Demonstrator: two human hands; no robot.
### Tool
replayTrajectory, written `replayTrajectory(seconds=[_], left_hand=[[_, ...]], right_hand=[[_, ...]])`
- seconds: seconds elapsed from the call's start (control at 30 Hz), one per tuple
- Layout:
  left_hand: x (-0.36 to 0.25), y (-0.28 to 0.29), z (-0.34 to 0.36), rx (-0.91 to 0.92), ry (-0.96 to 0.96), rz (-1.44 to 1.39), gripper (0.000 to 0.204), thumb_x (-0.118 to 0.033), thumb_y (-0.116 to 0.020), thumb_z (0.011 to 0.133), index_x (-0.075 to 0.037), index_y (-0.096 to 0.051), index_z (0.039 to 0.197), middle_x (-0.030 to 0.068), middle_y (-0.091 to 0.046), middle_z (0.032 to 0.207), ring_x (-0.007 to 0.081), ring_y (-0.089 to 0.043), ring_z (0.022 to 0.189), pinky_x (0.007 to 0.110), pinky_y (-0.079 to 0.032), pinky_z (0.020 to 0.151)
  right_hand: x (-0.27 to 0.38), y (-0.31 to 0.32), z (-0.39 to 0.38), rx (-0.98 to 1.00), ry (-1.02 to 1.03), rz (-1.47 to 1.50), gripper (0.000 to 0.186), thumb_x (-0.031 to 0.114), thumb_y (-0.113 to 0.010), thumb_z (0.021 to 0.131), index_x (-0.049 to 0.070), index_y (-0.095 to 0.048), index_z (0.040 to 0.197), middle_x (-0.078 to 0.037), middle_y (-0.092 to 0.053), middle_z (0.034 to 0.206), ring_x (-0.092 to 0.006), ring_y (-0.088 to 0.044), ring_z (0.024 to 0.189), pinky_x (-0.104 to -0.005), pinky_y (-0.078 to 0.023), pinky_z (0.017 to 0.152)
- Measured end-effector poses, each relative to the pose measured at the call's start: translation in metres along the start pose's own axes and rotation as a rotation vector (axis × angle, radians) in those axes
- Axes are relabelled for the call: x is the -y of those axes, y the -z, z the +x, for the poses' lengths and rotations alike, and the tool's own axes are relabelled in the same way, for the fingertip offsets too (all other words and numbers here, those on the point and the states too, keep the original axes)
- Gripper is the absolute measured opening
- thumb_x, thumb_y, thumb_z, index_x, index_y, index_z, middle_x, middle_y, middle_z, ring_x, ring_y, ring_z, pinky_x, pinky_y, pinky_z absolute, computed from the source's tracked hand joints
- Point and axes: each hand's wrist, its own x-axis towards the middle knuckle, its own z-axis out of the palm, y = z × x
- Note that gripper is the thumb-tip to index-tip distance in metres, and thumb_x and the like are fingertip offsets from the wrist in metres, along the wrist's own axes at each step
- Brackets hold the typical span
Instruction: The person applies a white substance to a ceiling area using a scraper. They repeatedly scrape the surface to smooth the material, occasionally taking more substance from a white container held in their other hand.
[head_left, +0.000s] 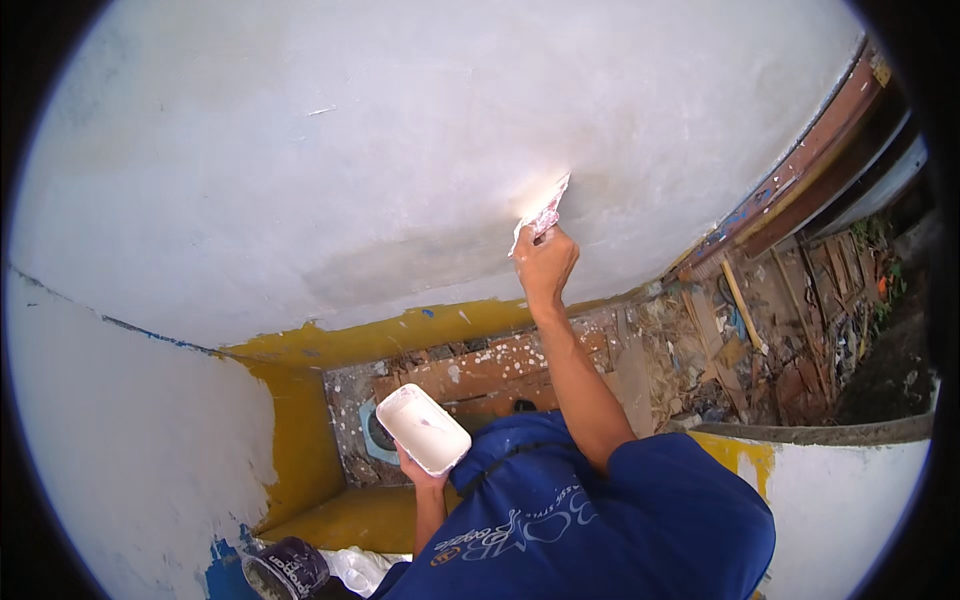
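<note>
My right hand point(546, 262) grips a putty knife point(541, 214) smeared with white filler, its wide blade laid against the whitish wall point(420, 140). Around the blade the wall shows a damp-looking greyish band. Low by my body, my left hand point(421, 468) holds a white rectangular tub point(456, 440) from beneath and one side. Smooth white paste lies inside the tub, which tilts so that its opening shows. Most of the left fingers are hidden under it.
Mustard-yellow paint point(300, 430) covers the lower walls. A dark paint bucket point(290, 568) stands at lower left beside a white plastic bag point(360, 568). Paint-spattered boards point(470, 372) lie below. Scrap wood and debris point(745, 320) fill the right, behind a low wall edge point(850, 432).
</note>
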Motion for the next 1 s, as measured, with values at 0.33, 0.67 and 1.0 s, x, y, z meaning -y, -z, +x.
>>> replayTrajectory(seconds=[0.33, 0.67, 1.0], left_hand=[[-0.004, -0.008, -0.001, -0.031, -0.014, 0.039, 0.048, -0.041, -0.033, 0.092, -0.009, -0.042, 0.127, 0.0101, -0.052, 0.117, 0.0289, -0.054, 0.106, 0.047, -0.046, 0.089], [-0.003, -0.006, 0.004, -0.002, 0.001, 0.034, 0.049, -0.042, -0.035, 0.092, -0.009, -0.042, 0.128, 0.0103, -0.052, 0.118, 0.0293, -0.054, 0.106, 0.047, -0.046, 0.09], [0.001, 0.001, 0.012, 0.001, 0.045, 0.018, 0.049, -0.043, -0.035, 0.092, -0.01, -0.042, 0.128, 0.0097, -0.053, 0.117, 0.029, -0.054, 0.106, 0.048, -0.045, 0.089]], right_hand=[[0.032, 0.019, -0.021, 0.123, -0.042, 0.263, 0.019, 0.009, -0.055, 0.073, -0.006, -0.056, 0.061, -0.019, -0.051, 0.049, -0.0345, -0.051, 0.044, -0.0398, -0.039, 0.046], [0.011, -0.016, 0.022, 0.127, -0.025, -0.221, 0.02, 0.014, -0.057, 0.075, -0.004, -0.059, 0.066, -0.025, -0.057, 0.061, -0.0418, -0.058, 0.06, -0.0495, -0.044, 0.062], [-0.013, 0.043, -0.052, 0.106, -0.056, 0.183, 0.02, 0.009, -0.054, 0.074, -0.006, -0.053, 0.061, -0.017, -0.05, 0.048, -0.0281, -0.049, 0.041, -0.0399, -0.039, 0.047]])
